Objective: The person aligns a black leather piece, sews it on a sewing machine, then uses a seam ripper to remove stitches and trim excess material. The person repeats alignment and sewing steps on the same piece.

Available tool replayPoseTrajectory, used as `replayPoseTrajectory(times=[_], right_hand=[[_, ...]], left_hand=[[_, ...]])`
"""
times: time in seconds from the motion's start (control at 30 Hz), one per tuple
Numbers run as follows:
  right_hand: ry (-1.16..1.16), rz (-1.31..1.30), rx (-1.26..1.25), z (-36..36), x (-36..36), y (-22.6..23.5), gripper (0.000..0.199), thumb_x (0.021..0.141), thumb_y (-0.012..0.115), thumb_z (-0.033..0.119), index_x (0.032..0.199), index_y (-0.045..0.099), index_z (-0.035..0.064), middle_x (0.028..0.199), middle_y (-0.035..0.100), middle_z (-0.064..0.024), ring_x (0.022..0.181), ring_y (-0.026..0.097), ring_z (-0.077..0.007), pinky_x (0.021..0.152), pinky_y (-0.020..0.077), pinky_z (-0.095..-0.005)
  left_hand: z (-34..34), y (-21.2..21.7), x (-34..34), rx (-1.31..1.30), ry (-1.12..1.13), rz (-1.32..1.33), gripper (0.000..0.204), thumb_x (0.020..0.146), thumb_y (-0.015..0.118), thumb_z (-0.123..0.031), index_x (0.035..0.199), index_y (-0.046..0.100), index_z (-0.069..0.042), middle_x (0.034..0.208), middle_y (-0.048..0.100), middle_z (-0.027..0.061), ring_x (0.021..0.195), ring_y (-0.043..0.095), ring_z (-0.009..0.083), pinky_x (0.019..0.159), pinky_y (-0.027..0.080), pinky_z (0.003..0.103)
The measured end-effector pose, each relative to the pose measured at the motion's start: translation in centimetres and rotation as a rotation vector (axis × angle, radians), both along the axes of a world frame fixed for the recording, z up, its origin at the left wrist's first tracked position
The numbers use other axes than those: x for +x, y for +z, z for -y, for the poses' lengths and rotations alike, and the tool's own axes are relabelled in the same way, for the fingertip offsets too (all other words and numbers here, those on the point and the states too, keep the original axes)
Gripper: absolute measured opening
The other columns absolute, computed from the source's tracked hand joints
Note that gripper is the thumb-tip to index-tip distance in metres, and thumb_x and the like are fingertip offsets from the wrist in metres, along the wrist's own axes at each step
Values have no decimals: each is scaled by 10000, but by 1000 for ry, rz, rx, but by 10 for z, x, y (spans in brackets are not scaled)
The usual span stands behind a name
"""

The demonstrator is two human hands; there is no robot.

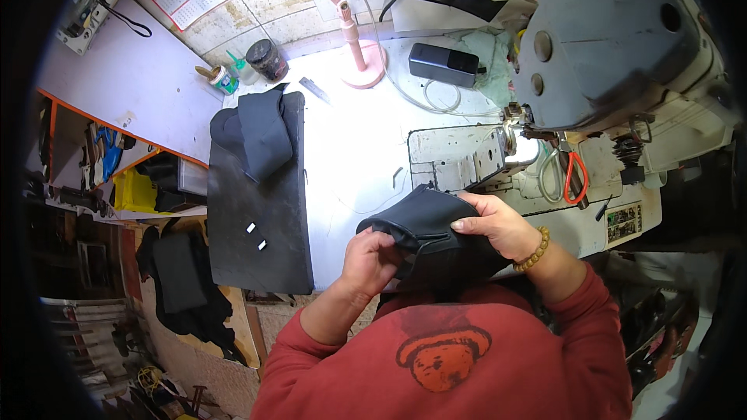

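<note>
A black fabric piece (pixel 424 222) is held up between both hands at the near edge of the white sewing table (pixel 350 163). My left hand (pixel 372 260) pinches its lower left edge, with the fingers curled around the cloth. My right hand (pixel 498 225) grips the upper right side, and a beaded bracelet (pixel 535 249) circles that wrist. The piece hangs just in front of the sewing machine's metal bed (pixel 459 155). Red sleeves cover both forearms.
A grey sewing machine (pixel 615 47) fills the right. Orange-handled scissors (pixel 574 175) lie beside it. A stack of black fabric pieces (pixel 261 187) lies on the left of the table. A pink lamp (pixel 358 47), a black box (pixel 443 64) and small jars (pixel 267 58) stand at the back.
</note>
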State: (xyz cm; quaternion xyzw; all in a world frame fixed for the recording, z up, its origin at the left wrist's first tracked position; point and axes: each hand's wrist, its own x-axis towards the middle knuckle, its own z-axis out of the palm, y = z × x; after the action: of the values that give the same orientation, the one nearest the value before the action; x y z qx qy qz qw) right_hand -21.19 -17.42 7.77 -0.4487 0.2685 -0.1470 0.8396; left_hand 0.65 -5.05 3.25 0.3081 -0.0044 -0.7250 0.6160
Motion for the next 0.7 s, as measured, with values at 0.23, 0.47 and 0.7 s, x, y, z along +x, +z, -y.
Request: replayPoseTrajectory(times=[0.23, 0.47, 0.7], right_hand=[[-83, -46, -83, -17, -10, -3, 305, 910, 588, 14, 1212, 600, -26, 1100, 644, -23, 995, 577, -95, 939, 450, -265], [-60, -14, -224, -23, -23, 4, 300, 919, 598, 43, 1209, 595, -33, 1090, 655, -34, 982, 594, -96, 912, 476, -269], [-14, -20, -264, -27, -42, 29, 282, 919, 613, 68, 1186, 609, -25, 1056, 665, -30, 953, 607, -94, 880, 490, -267]], left_hand=[[1, 11, -1, -99, -327, -174, 301, 836, 630, -83, 1121, 598, 9, 1034, 660, 104, 940, 632, 212, 838, 520, 329], [-5, 46, -31, -122, -335, 277, 541, 778, 729, -37, 1282, 537, 10, 1180, 629, 88, 1075, 606, 189, 944, 480, 323], [-16, 64, -58, -192, -159, 536, 523, 796, 704, -44, 1291, 540, -2, 1180, 639, 86, 1089, 606, 179, 979, 459, 325]])
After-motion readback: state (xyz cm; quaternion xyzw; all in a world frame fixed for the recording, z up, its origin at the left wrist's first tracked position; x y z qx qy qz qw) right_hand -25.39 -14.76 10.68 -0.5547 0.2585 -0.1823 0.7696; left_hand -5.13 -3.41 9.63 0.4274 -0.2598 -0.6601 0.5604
